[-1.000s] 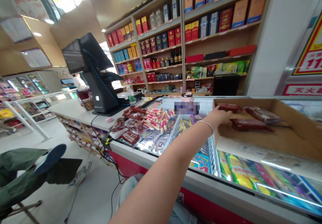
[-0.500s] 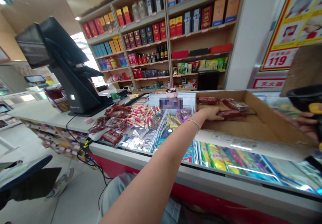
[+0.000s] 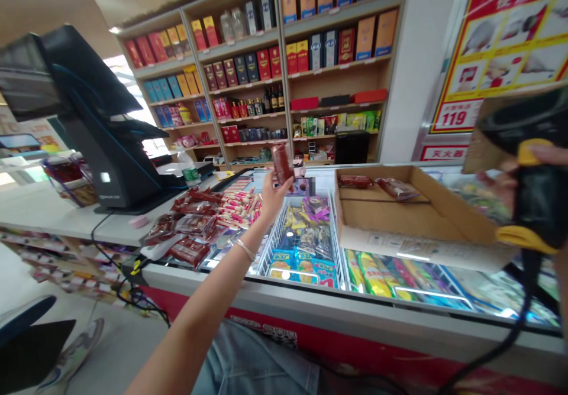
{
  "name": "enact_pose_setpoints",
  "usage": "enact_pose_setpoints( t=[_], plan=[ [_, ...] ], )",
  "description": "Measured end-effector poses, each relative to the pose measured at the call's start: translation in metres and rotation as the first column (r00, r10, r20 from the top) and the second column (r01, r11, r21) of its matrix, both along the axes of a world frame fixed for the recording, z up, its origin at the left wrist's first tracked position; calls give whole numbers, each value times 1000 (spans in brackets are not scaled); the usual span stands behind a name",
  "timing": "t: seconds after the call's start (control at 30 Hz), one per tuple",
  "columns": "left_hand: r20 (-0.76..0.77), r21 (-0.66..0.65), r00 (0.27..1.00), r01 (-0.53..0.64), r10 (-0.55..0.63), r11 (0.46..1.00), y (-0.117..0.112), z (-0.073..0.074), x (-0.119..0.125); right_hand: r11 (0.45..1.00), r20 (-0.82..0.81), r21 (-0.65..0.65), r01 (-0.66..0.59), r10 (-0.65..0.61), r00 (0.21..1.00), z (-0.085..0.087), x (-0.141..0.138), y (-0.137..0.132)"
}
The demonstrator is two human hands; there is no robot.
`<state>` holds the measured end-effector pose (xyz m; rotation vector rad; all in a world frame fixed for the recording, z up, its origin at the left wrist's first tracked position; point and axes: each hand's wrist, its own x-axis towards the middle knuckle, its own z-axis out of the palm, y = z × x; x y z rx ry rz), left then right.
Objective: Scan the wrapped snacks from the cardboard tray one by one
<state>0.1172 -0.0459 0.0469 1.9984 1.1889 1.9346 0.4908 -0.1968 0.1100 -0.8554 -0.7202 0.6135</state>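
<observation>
**Left fingers (image 3: 271, 189) clamped on a red sausage packet (image 3: 283, 162)**

The packet stands nearly upright above a wire basket (image 3: 306, 247) in the freezer (image 3: 310, 306). The right hand (image 3: 501, 185) curls closed around a black-and-yellow barcode scanner (image 3: 535, 200), just beside the cardboard tray (image 3: 377, 217) on the freezer.

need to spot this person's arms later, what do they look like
The left forearm is bare, no sleeve, with a thin silver bangle at the wrist of the left hand. Only part of the right hand shows, at the view's edge.
</observation>
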Motion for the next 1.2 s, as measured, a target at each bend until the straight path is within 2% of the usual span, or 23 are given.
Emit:
enact_pose_setpoints(
  t=[0.03,0.1,0.17,0.27,0.37,0.43,0.57,0.7,0.9,1.1,1.2],
  plan=[
    [74,-12,997,24,-23,1000,5,-8,-17,991,8,1,-133,133,991,9,-30,-3],
    [175,-9,984,30,-27,1000,15,-23,-40,970,77,68,-232,227,971,19,-92,-2],
    [227,-12,974,-3,5,1000,23,-35,-52,925,157,75,-371,357,921,16,-151,9],
    [213,-92,972,-84,102,992,29,-44,-58,824,159,-29,-567,563,811,-6,-220,38],
    [59,-221,962,-247,266,944,25,-46,-60,779,149,-102,-619,627,765,-36,-260,70],
    [-71,-264,932,-361,355,894,20,-46,-62,765,141,-144,-628,644,752,-56,-270,86],
    [-286,-267,842,-528,457,806,10,-42,-65,754,79,-276,-597,637,767,-86,-267,98],
    [-347,-281,808,-574,476,769,5,-40,-63,741,42,-345,-576,625,779,-100,-264,96],
    [-203,-206,875,-477,440,854,9,-46,-61,761,25,-398,-512,567,823,-107,-266,102],
    [-48,-150,922,-388,385,909,15,-50,-63,753,17,-428,-500,560,829,-111,-263,106],
    [105,-168,950,-276,296,946,25,-57,-64,745,27,-430,-510,576,817,-107,-265,101]
  ],
)
